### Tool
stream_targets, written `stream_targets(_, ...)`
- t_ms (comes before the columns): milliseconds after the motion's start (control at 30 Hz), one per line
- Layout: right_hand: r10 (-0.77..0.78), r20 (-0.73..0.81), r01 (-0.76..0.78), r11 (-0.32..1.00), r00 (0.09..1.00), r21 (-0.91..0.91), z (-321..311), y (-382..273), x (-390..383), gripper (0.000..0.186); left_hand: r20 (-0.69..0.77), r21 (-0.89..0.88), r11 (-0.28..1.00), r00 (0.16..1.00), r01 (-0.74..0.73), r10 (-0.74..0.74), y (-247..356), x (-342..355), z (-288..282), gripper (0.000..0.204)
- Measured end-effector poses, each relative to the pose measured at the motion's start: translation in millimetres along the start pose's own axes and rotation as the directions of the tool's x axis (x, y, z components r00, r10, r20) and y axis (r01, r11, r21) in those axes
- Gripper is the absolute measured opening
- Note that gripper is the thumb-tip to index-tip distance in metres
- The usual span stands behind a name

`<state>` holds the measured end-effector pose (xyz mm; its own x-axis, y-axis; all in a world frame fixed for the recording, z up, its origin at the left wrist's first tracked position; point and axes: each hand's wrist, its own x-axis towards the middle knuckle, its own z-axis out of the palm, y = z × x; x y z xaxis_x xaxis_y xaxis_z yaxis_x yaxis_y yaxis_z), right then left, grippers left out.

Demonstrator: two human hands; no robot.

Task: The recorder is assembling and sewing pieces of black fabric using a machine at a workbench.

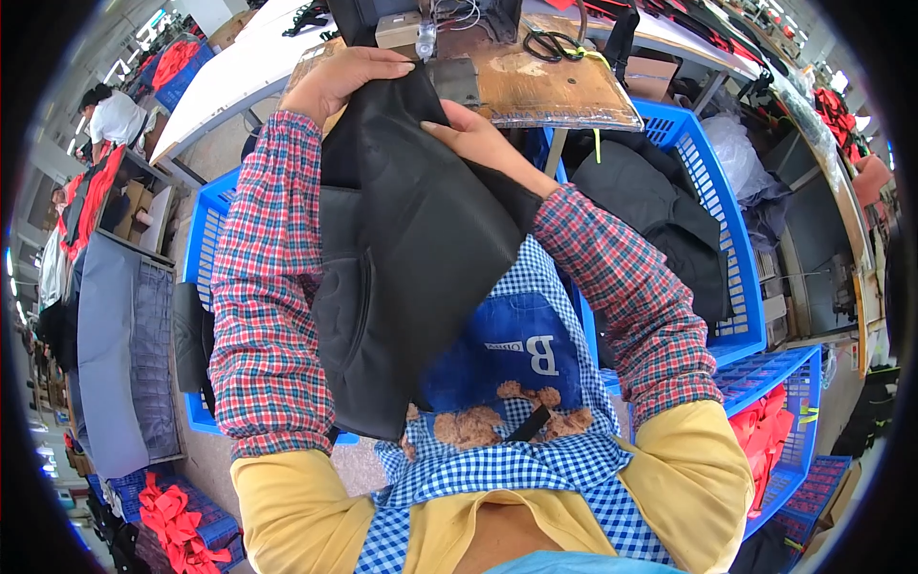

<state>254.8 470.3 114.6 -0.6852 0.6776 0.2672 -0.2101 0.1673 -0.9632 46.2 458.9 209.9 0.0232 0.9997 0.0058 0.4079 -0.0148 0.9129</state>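
Note:
A large black panel of leather-like fabric [430,225] hangs from my two hands down over my lap, with an embossed, padded part on its left side. My left hand [344,81] pinches its top edge between thumb and fingers, close to the needle area of a sewing machine [426,40]. Lower and to the right, my right hand [478,142] grips the same panel by its right edge, thumb on top. Just beyond the panel is the machine's metal plate [453,82], partly covered by the fabric.
Black-handled scissors [555,44] lie on the worn wooden tabletop [555,91]. A blue crate [751,277] with black panels [660,206] stands at my right; another blue crate [203,239] is at my left. Red fabric pieces [760,430] fill a lower crate. A person [117,120] is far left.

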Motion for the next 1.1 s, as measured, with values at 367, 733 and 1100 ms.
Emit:
stream_targets(367,-0.153,0.357,0.372,0.613,0.922,-0.697,-116.3,-157.2,-105.4,0.033,0.403,0.490,0.827,0.913,-0.274,0.063,-23.5,-104.5,49.7,0.058)
stream_targets(733,0.031,0.144,0.096,0.604,0.989,-0.791,-173.2,-199.3,-188.0,0.025,0.356,0.267,0.957,0.934,-0.115,0.013,-27.7,-140.2,87.4,0.035)
stream_targets(1100,0.108,0.192,0.141,0.364,0.975,-0.921,-184.7,-145.3,-162.3,0.029,0.157,0.017,0.988,0.975,0.155,-0.155,-64.3,-150.0,98.8,0.042)
